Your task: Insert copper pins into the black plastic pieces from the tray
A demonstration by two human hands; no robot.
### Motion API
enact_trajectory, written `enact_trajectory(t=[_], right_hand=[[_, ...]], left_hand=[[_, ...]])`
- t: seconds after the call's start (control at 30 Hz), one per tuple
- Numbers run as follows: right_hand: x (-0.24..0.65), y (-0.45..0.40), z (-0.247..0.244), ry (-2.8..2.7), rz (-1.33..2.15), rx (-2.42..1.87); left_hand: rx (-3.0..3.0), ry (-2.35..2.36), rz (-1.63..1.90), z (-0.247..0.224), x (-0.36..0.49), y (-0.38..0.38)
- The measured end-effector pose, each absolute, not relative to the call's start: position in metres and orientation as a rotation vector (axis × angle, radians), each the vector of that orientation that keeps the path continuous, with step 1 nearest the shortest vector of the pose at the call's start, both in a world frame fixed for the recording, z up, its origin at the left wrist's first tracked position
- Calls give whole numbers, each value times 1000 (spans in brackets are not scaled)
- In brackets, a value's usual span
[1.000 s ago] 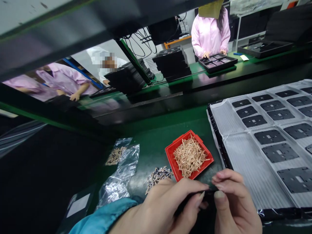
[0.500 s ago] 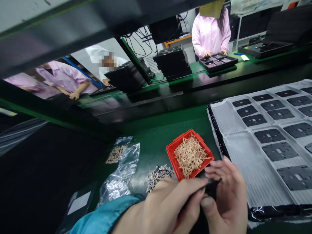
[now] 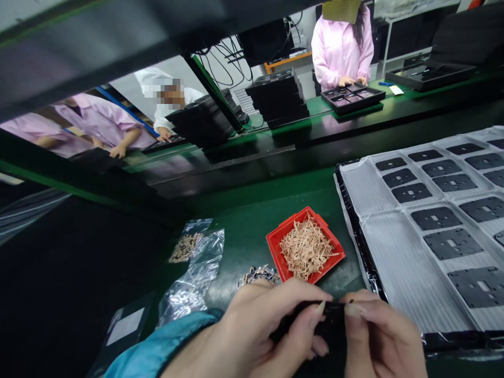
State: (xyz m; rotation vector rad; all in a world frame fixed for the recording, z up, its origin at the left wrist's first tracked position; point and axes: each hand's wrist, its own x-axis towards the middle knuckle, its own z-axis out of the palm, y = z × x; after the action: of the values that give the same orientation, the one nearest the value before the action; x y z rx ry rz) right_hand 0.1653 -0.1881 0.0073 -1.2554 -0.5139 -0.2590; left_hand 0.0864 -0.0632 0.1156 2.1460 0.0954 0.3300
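Observation:
My left hand (image 3: 260,325), in a teal sleeve, is closed with thumb and fingers around a dark, flat black plate (image 3: 334,314). On the plate's other side, my right hand (image 3: 384,331) pinches its upper edge between thumb and fingertips. Much of the plate is hidden by my hands and blends into the dark below. Just beyond them sits a red bin (image 3: 275,242) filled with thin tan strips (image 3: 306,249). A pile of small metallic pieces (image 3: 258,275) lies beside the bin, partly covered by my left hand.
At right is a white-lined tray (image 3: 409,273) with rows of black plates (image 3: 452,243). Clear plastic bags (image 3: 197,278) lie at left, one with small parts (image 3: 186,247). Across the bench, a person in pink (image 3: 342,52) handles a black compartment tray (image 3: 352,98); several co-workers sit further left.
My right hand has gone from loosely spread fingers to a pinch on the plate's edge. The plate's upper edge now shows more between my hands.

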Motion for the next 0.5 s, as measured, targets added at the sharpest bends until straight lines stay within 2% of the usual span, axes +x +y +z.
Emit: enact_trajectory(t=[0.07,0.17,0.3,0.5], right_hand=[[166,-191,8,-598,-295,-1341],[171,-193,10,-813,-157,-1286],[177,-188,11,-738,-132,-1152],[178,-183,12,-836,-228,-1194]], left_hand=[[2236,87,341,122,86,-61],[2473,68,347,128,81,-60],[2732,62,435,128,79,-61],[2814,-284,601,126,84,-58]])
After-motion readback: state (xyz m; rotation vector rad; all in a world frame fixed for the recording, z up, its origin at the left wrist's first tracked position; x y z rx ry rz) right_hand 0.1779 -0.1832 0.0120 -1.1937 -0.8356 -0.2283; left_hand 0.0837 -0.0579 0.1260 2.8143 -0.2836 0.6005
